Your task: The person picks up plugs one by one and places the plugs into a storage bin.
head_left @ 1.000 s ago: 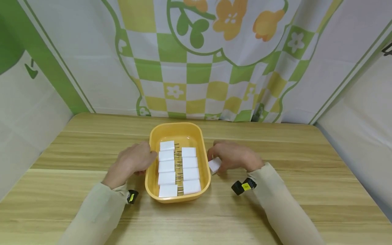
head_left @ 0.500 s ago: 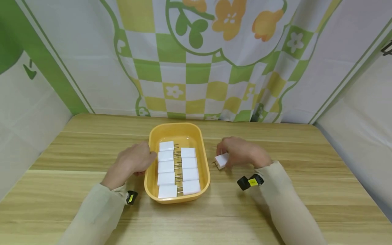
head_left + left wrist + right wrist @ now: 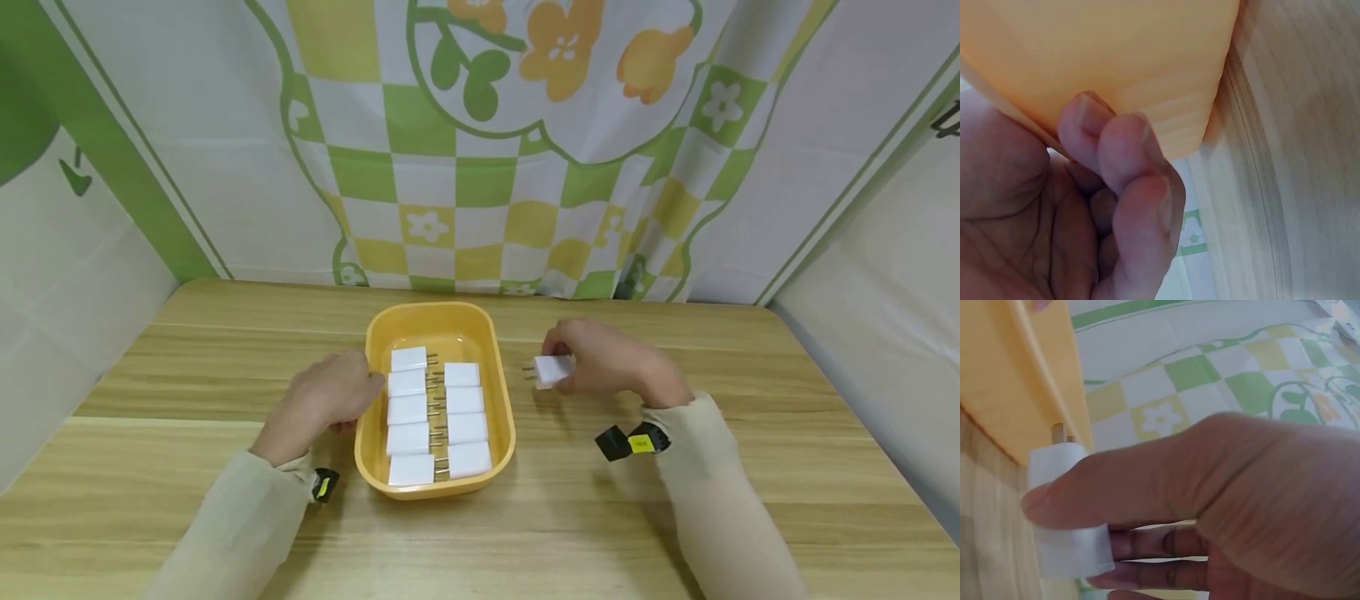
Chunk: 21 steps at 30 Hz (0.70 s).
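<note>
My right hand (image 3: 611, 358) pinches a white charger plug (image 3: 553, 370) between thumb and fingers, over the table right of the yellow tray (image 3: 508, 400). Its two metal prongs point left toward the tray; the right wrist view shows the plug (image 3: 1069, 550) close up under my thumb. Inside the tray lie two columns of similar white plugs (image 3: 408, 409), their prongs facing one another in the middle. At the tray's left side, my left hand (image 3: 326, 392) grips the rim, thumb over the edge. Curled fingers (image 3: 1125, 147) touch the outer wall in the left wrist view.
A wooden table (image 3: 675, 500) carries the tray. Behind it hangs a checked, flowered curtain (image 3: 487, 179), with pale fabric on both sides. The tray's far end has bare yellow floor beyond the plugs.
My right hand has moved right and away from the tray's side with the plug, whose prongs have come into view and turned to point left. The left hand and tray stay put.
</note>
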### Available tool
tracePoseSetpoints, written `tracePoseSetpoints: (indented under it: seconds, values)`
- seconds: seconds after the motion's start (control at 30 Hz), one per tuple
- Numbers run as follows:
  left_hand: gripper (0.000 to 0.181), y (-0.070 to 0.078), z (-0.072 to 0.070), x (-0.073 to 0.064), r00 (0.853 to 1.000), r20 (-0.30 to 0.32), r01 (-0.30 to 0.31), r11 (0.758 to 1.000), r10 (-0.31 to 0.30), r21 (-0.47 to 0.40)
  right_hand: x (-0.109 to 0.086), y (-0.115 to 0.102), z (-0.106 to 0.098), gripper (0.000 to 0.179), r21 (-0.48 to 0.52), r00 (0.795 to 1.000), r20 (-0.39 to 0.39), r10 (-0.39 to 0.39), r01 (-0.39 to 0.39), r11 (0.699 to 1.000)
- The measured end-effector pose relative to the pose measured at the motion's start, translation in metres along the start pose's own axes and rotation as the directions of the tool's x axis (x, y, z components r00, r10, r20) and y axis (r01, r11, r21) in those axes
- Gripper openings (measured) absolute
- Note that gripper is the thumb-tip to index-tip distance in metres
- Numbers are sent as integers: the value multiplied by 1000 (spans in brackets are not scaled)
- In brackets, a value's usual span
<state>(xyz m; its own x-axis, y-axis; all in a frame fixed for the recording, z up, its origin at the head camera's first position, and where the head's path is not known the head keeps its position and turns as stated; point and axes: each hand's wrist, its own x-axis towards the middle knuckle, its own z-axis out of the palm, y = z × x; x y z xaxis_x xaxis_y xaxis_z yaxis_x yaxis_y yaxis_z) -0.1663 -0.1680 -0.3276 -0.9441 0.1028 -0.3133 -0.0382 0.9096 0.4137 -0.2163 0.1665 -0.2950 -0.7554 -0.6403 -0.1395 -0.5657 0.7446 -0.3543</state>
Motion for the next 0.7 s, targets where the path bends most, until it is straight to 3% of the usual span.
tracePoseSetpoints:
  seconds: [0.37, 0.57, 0.7]
  values:
    - [39, 1, 0, -1, 1000, -5, 15, 1000, -15, 9, 6, -28, -9, 39, -29, 982, -146, -116, 112, 993]
    - [39, 1, -1, -2, 1000, -5, 19, 1000, -19, 2, 26, -42, -9, 44, -68, 976, -114, -186, 179, 981]
    - [38, 1, 0, -1, 1000, -7, 14, 1000, -14, 7, 43, -49, -6, 42, -81, 982, -75, -173, 167, 983]
